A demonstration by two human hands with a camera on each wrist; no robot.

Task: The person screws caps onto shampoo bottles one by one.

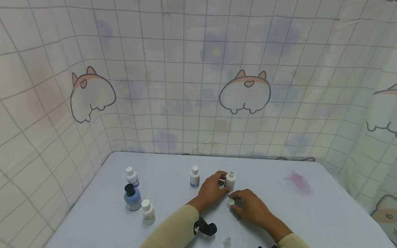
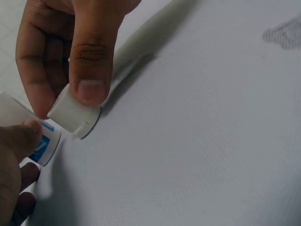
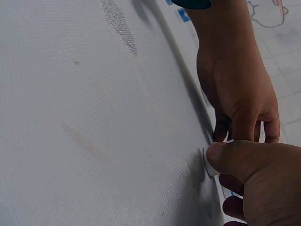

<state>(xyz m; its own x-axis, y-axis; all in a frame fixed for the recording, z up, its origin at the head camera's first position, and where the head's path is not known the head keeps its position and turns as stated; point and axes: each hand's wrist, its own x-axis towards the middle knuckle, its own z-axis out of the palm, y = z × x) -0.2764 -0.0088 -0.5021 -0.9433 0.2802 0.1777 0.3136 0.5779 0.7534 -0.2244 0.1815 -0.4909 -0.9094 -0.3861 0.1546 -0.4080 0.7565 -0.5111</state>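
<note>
A small white bottle [image 1: 230, 179] stands uncapped on the table, its neck showing. My left hand [image 1: 212, 191] grips it from the left; in the left wrist view the thumb presses the side of the bottle [image 2: 13, 109], over a white and blue label. Just in front, my right hand [image 1: 252, 208] pinches a white cap [image 1: 230, 203] between thumb and fingers. That cap [image 2: 73, 113] is close to the bottle's base and touches or nearly touches the table. In the right wrist view the thumb covers much of the cap [image 3: 209, 165].
Another white bottle [image 1: 194, 177], capped, stands left of my left hand. Farther left are a blue bottle with a black cap [image 1: 133, 199] and two white capped bottles [image 1: 131, 176] [image 1: 148, 213]. A pink stain [image 1: 298, 182] marks the white table [image 1: 273, 179]; a patterned curtain [image 1: 186, 86] encloses it.
</note>
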